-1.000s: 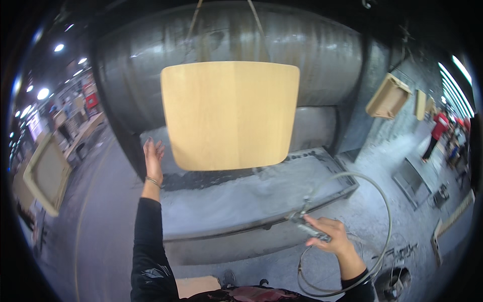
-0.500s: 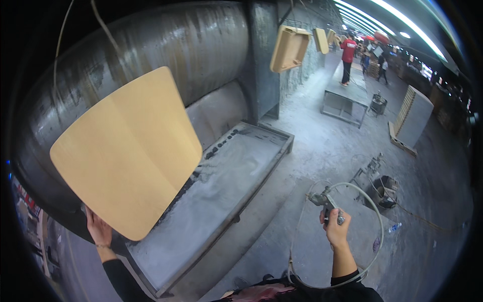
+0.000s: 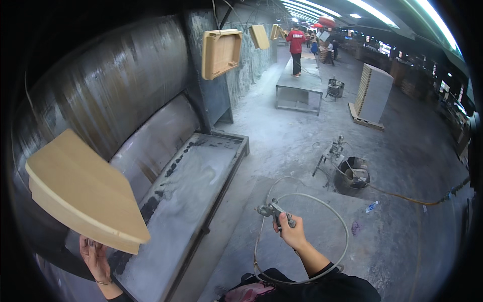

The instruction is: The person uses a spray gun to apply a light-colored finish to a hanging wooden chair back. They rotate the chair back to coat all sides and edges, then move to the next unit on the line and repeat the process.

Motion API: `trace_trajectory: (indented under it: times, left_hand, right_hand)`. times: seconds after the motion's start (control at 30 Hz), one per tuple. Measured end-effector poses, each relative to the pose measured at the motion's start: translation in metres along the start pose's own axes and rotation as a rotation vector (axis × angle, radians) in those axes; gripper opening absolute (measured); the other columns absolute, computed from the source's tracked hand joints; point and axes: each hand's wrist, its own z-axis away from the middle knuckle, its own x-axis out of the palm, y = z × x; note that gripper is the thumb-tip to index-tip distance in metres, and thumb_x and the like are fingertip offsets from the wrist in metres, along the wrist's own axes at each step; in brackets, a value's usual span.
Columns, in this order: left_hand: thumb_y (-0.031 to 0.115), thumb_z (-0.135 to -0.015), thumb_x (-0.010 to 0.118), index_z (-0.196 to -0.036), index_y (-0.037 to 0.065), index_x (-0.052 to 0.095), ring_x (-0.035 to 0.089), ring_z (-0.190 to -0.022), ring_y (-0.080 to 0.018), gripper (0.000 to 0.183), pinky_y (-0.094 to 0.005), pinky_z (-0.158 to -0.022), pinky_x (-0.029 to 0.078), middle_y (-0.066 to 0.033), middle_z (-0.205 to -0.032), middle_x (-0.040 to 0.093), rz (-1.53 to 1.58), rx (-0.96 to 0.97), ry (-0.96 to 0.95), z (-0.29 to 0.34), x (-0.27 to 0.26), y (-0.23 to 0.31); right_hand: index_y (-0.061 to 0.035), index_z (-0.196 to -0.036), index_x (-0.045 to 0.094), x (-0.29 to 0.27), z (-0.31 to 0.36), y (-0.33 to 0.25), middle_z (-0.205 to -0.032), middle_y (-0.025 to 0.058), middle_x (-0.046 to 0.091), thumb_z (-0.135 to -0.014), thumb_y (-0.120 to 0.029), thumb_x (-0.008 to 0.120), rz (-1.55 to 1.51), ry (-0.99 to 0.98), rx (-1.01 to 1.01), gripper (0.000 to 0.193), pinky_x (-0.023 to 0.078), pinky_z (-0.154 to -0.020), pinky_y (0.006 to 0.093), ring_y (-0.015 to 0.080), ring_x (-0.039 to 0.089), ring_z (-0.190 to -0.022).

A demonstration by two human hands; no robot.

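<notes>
A pale wooden panel (image 3: pixel 85 186) with rounded corners and a thick edge hangs tilted at the left. My left hand (image 3: pixel 94 259) is at its lower edge, fingers pressed up against the underside; the fingertips are partly hidden behind it. In front of me on the right, my right hand (image 3: pixel 293 232) is wrapped around the grip of a metal spray gun (image 3: pixel 274 211), whose nozzle points left toward the panel. A pale hose (image 3: pixel 346 226) loops from the gun round my right forearm.
A whitish-coated metal trough (image 3: pixel 186 201) runs beside me, below a large stained metal drum (image 3: pixel 115 75). More wooden pieces (image 3: pixel 221 53) hang farther off. A black bucket (image 3: pixel 352 176), a pump (image 3: pixel 334 148), a stacked pallet (image 3: pixel 372 95) and a person in red (image 3: pixel 297 43) are to the right and beyond.
The panel has turned and tipped, now showing its thick edge, and sits lower left in view. My left hand stays at its lower edge. The view has swung right; the spray gun remains held.
</notes>
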Motion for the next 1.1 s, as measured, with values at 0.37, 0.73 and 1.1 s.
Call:
trace_trajectory:
  times: [0.37, 0.73, 1.1]
  left_hand:
    - [0.017, -0.103, 0.066, -0.141, -0.006, 0.054, 0.066, -0.115, -0.0211, 0.045, -0.0375, -0.094, 0.06, -0.0128, -0.132, 0.064, -0.286, 0.054, 0.227, -0.105, 0.121, -0.106]
    - [0.021, -0.101, 0.071, -0.139, -0.006, 0.06, 0.066, -0.116, -0.0198, 0.049, -0.0356, -0.095, 0.058, -0.0155, -0.137, 0.064, -0.393, 0.115, 0.444, -0.275, 0.081, -0.246]
    - [0.022, -0.1, 0.072, -0.136, 0.001, 0.062, 0.068, -0.111, -0.0232, 0.042, -0.0356, -0.093, 0.056, -0.0148, -0.127, 0.069, -0.715, 0.305, 0.635, -0.394, 0.08, -0.293]
  right_hand:
    - [-0.0043, -0.082, 0.067, -0.096, -0.007, 0.022, -0.067, -0.0004, 0.063, -0.109, -0.045, 0.054, -0.038, 0.179, 0.113, 0.051, 0.04, -0.05, 0.0244, 0.0056, 0.053, -0.057]
    - [-0.0042, -0.087, 0.069, -0.083, -0.084, 0.022, -0.068, 0.0007, 0.063, -0.106, -0.054, 0.053, -0.016, 0.319, 0.148, 0.056, 0.039, -0.047, 0.024, 0.0062, 0.053, -0.054]
    - [-0.0034, -0.088, 0.069, -0.009, -0.208, 0.012, -0.065, 0.0026, 0.063, -0.106, -0.057, 0.052, -0.018, 0.351, 0.165, 0.059, 0.037, -0.044, 0.0246, 0.0073, 0.051, -0.048]
